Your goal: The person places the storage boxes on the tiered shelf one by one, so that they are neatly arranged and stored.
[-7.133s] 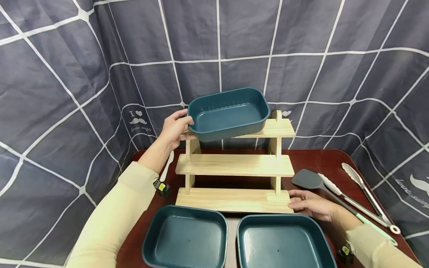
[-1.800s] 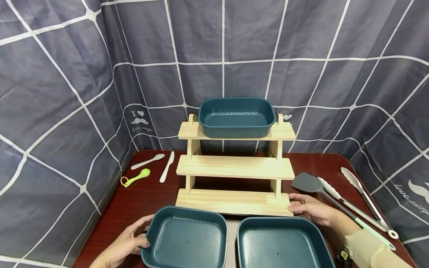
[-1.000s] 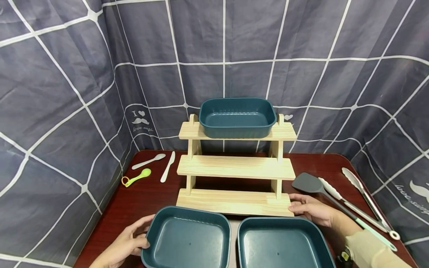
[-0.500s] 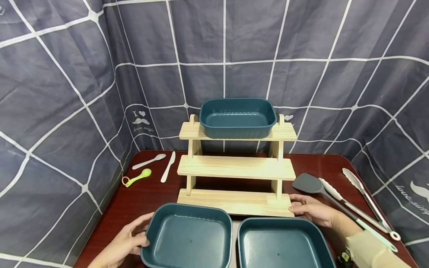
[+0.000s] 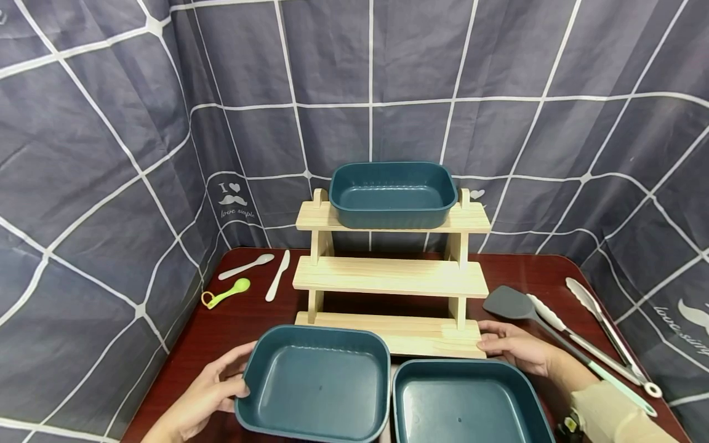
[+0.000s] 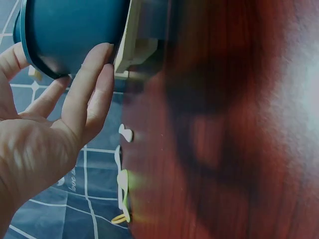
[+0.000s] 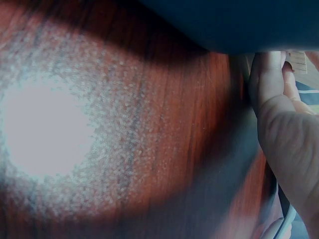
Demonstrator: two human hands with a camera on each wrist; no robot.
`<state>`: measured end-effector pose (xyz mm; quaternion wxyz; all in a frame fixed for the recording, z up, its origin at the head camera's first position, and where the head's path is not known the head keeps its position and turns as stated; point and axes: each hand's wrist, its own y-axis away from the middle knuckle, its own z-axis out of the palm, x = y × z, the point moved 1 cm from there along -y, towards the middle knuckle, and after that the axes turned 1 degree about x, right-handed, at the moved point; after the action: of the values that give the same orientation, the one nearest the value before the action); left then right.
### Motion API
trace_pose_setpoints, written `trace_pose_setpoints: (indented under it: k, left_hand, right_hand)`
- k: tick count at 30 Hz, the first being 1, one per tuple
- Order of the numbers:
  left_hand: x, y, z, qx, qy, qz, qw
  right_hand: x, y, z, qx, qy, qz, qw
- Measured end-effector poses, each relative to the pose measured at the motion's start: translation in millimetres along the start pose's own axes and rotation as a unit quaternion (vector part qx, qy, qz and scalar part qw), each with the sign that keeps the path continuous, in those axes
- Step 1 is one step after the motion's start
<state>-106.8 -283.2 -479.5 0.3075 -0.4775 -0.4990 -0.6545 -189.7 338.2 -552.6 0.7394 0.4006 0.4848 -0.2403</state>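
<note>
Within the last half second the left hand (image 5: 213,394), fingers curled on its rim, had lifted the left tray (image 5: 316,384) toward twelve o'clock over the rack's bottom step (image 5: 426,335), suggesting shelving underway, while the right hand (image 5: 515,347) rested flat-fingered at the step's three o'clock end.

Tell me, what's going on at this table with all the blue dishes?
A person's left hand holds the left teal dish by its edge, lifted at the front of a wooden three-step rack. The right hand rests against the rack's bottom step. One teal dish sits on the top step; another lies on the table.
</note>
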Motion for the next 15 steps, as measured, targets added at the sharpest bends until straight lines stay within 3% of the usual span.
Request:
trace_pose_setpoints:
  k: [9,15]
  left_hand:
    - [14.9,-6.1,8.8,0.048,-0.014,0.005,0.9987]
    - [21.7,-12.5,15.9,0.060,-0.005,0.018,0.9980]
  right_hand:
    - [-1,1,2,0.004,-0.004,-0.001,1.000]
    - [0,0,0,-0.001,-0.005,-0.001,1.000]
